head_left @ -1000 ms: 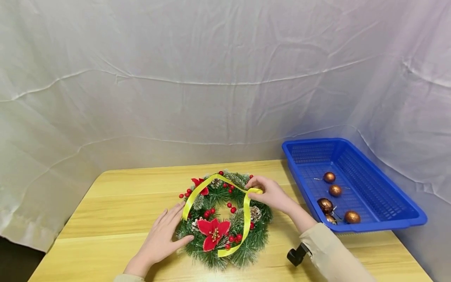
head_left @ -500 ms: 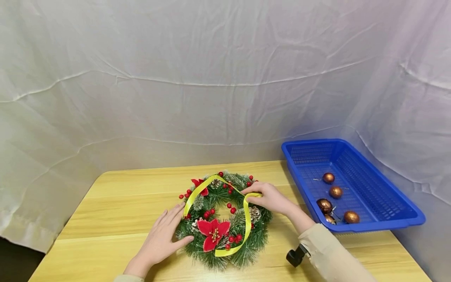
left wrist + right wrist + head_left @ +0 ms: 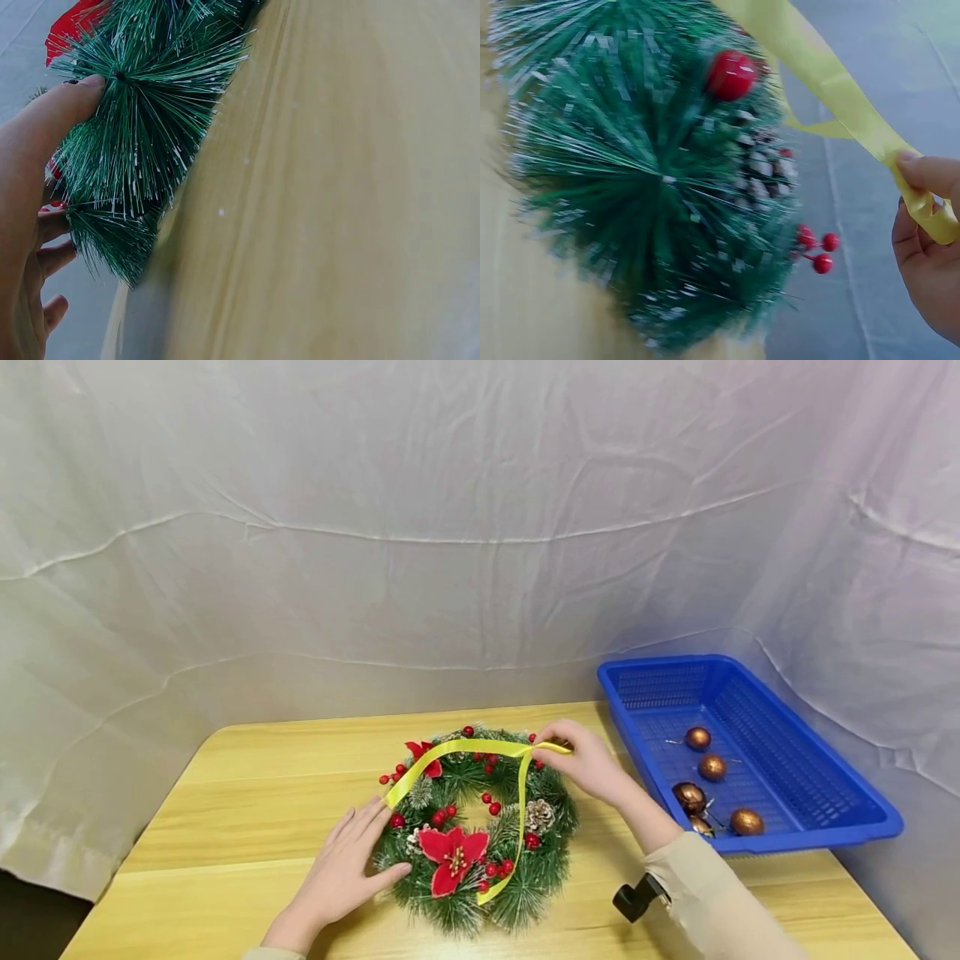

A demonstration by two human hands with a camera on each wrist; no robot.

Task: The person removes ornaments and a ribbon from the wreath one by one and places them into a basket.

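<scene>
A green wreath (image 3: pixel 545 868) with red berries, pinecones and a red poinsettia flower (image 3: pixel 453 858) lies on the wooden table. Across its top and down its right side runs a yellow ribbon (image 3: pixel 465 746). My right hand (image 3: pixel 581 764) pinches the ribbon between thumb and fingers at the wreath's upper right; the right wrist view shows the ribbon (image 3: pixel 829 82) raised above the needles. My left hand (image 3: pixel 348 868) rests against the wreath's left edge, fingers extended, close to the ribbon's left end. In the left wrist view, its thumb (image 3: pixel 64 109) touches the green needles (image 3: pixel 139 142).
A blue plastic basket (image 3: pixel 817 760) stands on the right of the table (image 3: pixel 247 793), holding several copper-coloured ball ornaments (image 3: pixel 712 767). A grey-white cloth (image 3: pixel 450 568) hangs behind the table and at its sides. A black camera mount (image 3: pixel 637 897) sits at my right wrist.
My right hand has risen slightly up and away with the ribbon, drawing its top stretch straighter and narrowing the strand down the right side. The left hand has stayed in place.
</scene>
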